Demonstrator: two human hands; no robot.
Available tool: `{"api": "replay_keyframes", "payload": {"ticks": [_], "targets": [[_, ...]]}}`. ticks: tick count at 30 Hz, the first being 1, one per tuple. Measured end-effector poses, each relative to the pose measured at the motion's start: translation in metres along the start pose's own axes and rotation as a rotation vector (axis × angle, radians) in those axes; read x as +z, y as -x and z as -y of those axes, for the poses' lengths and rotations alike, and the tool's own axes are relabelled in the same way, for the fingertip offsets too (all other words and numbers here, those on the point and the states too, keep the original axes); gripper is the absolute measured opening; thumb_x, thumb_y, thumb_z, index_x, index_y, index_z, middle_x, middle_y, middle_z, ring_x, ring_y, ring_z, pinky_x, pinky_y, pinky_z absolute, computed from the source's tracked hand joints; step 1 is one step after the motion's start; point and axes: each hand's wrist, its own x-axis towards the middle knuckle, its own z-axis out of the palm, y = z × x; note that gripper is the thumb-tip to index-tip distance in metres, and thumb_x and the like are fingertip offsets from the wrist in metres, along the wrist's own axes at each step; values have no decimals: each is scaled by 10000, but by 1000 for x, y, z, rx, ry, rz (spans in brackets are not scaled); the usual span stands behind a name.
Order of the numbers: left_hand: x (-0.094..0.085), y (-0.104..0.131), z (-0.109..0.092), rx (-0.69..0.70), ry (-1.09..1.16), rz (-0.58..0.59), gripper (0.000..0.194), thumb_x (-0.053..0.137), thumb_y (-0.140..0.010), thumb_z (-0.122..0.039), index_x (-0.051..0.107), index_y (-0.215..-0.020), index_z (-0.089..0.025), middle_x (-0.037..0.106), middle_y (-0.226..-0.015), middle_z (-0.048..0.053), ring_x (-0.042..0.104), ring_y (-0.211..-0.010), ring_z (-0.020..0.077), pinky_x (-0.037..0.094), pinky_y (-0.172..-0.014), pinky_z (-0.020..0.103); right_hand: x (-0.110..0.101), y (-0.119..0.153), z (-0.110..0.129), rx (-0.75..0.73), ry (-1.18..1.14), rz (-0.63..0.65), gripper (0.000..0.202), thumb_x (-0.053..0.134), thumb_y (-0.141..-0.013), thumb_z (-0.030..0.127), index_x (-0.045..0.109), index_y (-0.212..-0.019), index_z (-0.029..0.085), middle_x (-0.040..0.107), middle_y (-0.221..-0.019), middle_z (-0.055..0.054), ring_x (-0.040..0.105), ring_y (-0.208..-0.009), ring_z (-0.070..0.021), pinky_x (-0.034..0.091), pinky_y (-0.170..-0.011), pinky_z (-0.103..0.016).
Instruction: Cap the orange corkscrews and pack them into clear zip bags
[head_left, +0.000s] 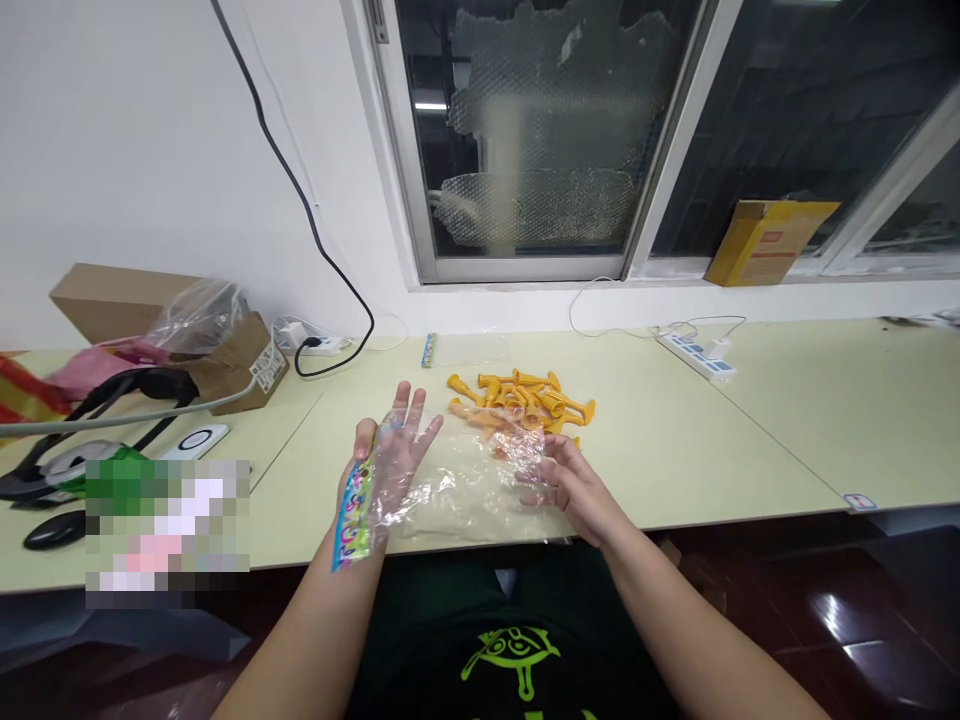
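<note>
A clear plastic bag (pixel 457 490) with a colourful printed header strip (pixel 354 515) stretches between my hands above the table's front edge. My left hand (pixel 396 455) is open at the header end, its fingers spread and partly seen through the film. The strip crosses in front of my left wrist, with my thumb near its upper end. At the other end, my right hand (pixel 574 485) has its fingers curled on the bag's edge; its thumb is hard to make out. Just beyond the bag lies a pile of yellow-orange plastic hammer-shaped pieces (pixel 529 395), partly seen through it.
Another clear bag (pixel 469 350) lies flat behind the pile. A power strip (pixel 696 355) sits at the back right. Leftward are a cardboard box (pixel 251 360), a black-framed headset (pixel 150 385), a black mouse (pixel 60 530) and a blurred patch. A black cable (pixel 311 220) hangs along the wall.
</note>
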Motion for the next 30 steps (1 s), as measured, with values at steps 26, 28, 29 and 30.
{"api": "replay_keyframes", "payload": {"ticks": [26, 28, 29, 30], "targets": [[-26, 31, 2, -451, -526, 20, 366, 913, -737, -359, 637, -930, -218, 740, -1197, 80, 765, -995, 223, 602, -735, 250, -31, 5, 12, -123, 368, 30, 429, 812, -849, 485, 612, -1161, 268, 723, -1002, -40, 710, -666, -168, 628, -632, -353], [-25, 33, 2, -451, -532, 31, 397, 921, -722, -343, 642, -983, -232, 753, -1130, 73, 769, -997, 234, 600, -726, 256, -34, 4, 15, -231, 449, 14, 385, 810, -855, 470, 667, -1146, 263, 730, -1031, -64, 714, -761, -190, 628, -663, -355], [-24, 33, 1, -458, -529, 39, 445, 926, -715, -332, 637, -1042, -245, 760, -1085, 67, 772, -986, 238, 599, -722, 261, -35, 4, 16, -285, 498, 6, 363, 809, -858, 459, 690, -1143, 267, 733, -1053, -74, 716, -818, -205, 629, -682, -358], [-24, 34, 1, -468, -526, 47, 514, 931, -707, -322, 622, -1113, -260, 766, -1042, 61, 774, -969, 240, 597, -714, 264, -37, 3, 17, -332, 551, 5, 338, 805, -864, 448, 712, -1138, 273, 737, -1079, -82, 716, -870, -220, 630, -703, -366]]}}
